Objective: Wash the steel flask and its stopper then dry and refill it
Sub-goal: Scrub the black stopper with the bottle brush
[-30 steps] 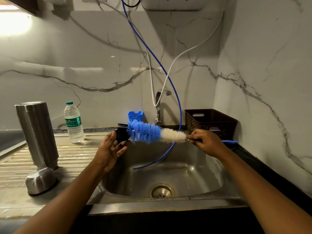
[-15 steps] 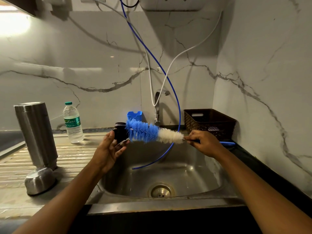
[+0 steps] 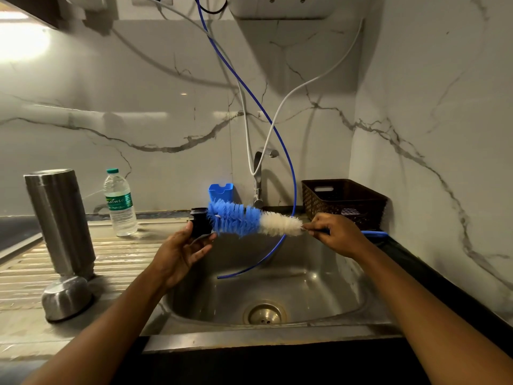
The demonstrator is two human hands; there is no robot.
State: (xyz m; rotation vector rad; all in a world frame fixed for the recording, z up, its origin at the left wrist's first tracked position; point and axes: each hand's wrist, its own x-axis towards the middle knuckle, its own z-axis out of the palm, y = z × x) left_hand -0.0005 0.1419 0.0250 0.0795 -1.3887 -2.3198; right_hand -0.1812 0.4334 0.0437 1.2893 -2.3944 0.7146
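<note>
Steel flask — stands on end at the far left of the bench, on the ribbed draining board, flat closed end up.

Steel cap — domed, rim down, just in front of the flask's foot (touching or not, cannot tell).

Water bottle — clear plastic with a green cap and label. It stands upright at the back of the draining board, apart from the flask.

Left hand — raised over the left rim of the sink, palm facing the camera. The thumb and fingers are curled round the lower part of the stopper, holding it.

Stopper — black, held in the air above the sink's left edge, well apart from the flask.

Blue holder — small plastic piece against the wall, behind the stopper.

Bottle brush — nearly level between the two hands. The blue bristles are on the left with their tip against the stopper, and the white bristles are on the right.

Tap — steel, at the back of the sink. A white hose and a blue hose hang beside it, and the blue one's end dangles in the basin.

Right hand — its fingers pinch the brush's stem just right of the white bristles. The blue handle juts out beyond the hand.

Basket — dark brown and perforated, at the back right corner of the bench, behind the right hand.
</note>
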